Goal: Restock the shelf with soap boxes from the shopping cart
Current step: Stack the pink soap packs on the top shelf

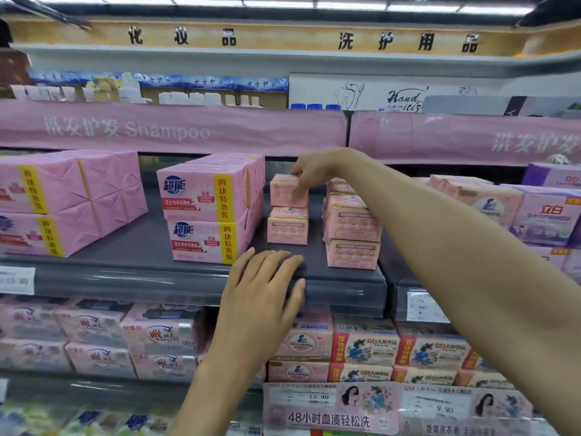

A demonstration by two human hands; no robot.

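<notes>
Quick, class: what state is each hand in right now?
Left hand: open, resting on the shelf edge.
Right hand: holds the top soap box of a stack.

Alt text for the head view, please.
A person's right hand grips the top soap box of a two-high stack on a grey shelf, the left hand flat on its front edge. Pink multipacks stand left, more boxes right.

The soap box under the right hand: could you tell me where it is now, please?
Head view, centre: the soap box sits atop another box on the grey shelf, between the pink four-packs at left and a taller stack at right.
</notes>
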